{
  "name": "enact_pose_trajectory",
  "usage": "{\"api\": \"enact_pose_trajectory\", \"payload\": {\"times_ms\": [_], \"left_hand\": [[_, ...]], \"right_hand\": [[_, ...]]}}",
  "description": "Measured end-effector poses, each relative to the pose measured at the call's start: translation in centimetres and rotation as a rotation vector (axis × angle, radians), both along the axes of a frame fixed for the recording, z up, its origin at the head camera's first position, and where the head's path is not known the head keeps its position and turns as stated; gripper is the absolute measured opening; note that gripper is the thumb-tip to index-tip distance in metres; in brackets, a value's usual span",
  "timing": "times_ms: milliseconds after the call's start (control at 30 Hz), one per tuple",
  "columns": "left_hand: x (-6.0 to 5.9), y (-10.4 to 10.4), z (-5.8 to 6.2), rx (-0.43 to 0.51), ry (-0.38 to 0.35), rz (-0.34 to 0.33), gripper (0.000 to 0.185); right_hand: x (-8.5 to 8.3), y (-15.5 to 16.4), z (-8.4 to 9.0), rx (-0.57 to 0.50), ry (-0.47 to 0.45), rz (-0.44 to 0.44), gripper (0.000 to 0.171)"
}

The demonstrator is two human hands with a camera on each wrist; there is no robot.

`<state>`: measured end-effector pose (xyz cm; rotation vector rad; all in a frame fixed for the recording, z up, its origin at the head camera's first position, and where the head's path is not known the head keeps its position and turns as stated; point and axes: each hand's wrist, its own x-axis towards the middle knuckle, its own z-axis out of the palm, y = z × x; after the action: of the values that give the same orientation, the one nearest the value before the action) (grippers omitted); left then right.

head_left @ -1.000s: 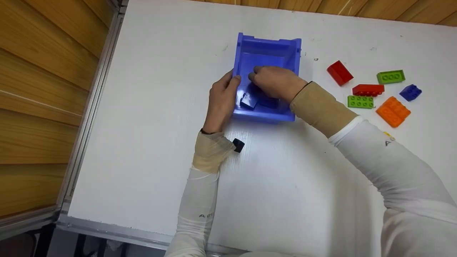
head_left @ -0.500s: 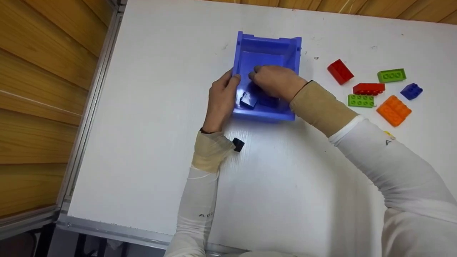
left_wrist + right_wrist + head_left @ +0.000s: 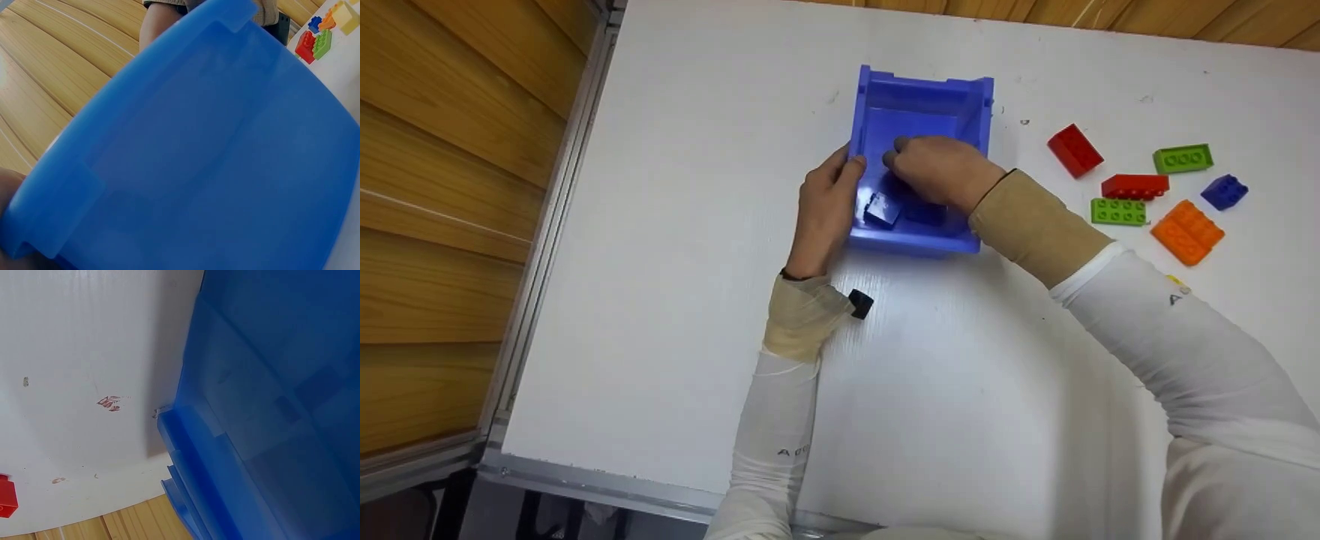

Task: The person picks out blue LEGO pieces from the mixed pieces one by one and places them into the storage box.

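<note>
A blue plastic bin (image 3: 926, 96) stands on the white table. My left hand (image 3: 823, 214) grips its left wall, thumb over the rim on the inner side and fingers on the outside. My right hand (image 3: 939, 166) is down inside the bin, its fingers bent; I cannot tell whether they hold something. Below it on the bin floor lies a blue brick (image 3: 883, 210), with a darker blue piece (image 3: 926, 215) partly under the hand's shadow. The bin's outer wall (image 3: 208, 146) fills most of the left wrist view. Its inner side (image 3: 253, 410) takes up the right of the right wrist view.
To the right of the bin lie two red bricks (image 3: 1075, 151), two green bricks (image 3: 1118, 212), a small blue brick (image 3: 1224, 193) and an orange piece (image 3: 1187, 233). A yellow piece (image 3: 1177, 283) peeks out beside the right sleeve. Wooden panels (image 3: 450, 225) border the table.
</note>
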<state>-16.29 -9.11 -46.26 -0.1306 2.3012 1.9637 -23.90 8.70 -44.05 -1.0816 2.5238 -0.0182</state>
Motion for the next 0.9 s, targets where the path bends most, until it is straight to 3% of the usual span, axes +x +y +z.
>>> {"api": "enact_pose_trajectory", "payload": {"times_ms": [633,900], "left_hand": [[-0.16,-0.05,-0.19,-0.026,0.012,-0.001,0.047],[-0.11,-0.05,-0.11,-0.037,0.02,-0.003,0.045]], "right_hand": [[-0.06,0.01,0.03,0.018,-0.035,-0.02,0.018],[0.17,0.18,0.03,-0.022,-0.007,-0.024,0.015]]}}
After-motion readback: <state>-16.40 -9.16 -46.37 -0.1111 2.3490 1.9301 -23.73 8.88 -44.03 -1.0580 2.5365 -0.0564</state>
